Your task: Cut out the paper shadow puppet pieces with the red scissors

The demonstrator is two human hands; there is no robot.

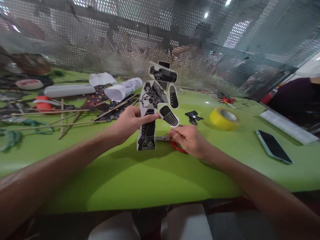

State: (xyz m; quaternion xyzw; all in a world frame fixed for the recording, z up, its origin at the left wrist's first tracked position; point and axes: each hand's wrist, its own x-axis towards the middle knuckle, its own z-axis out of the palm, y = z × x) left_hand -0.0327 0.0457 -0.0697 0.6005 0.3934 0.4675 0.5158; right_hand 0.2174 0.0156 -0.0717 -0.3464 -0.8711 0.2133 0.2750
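Note:
Black-and-white printed paper cutouts (152,96) stand upright above the green table (150,180), one showing a face in profile. My left hand (133,123) grips them from the left, its thumb across the front. Fingers closed, my right hand (186,138) pinches the lower edge of a striped oval cutout (169,115) at the right of the group. Scissors with red handles (178,146) lie behind and under my right hand, their blades pointing left. How the cutouts are joined cannot be made out.
Thin sticks (72,125), a rolled printed sheet (123,89) and dark scraps lie at the left. Small black pieces (193,116), yellow tape (223,119) and a phone (273,146) are on the right. A person in dark clothing (295,100) is at the far right, beyond a white strip (287,126).

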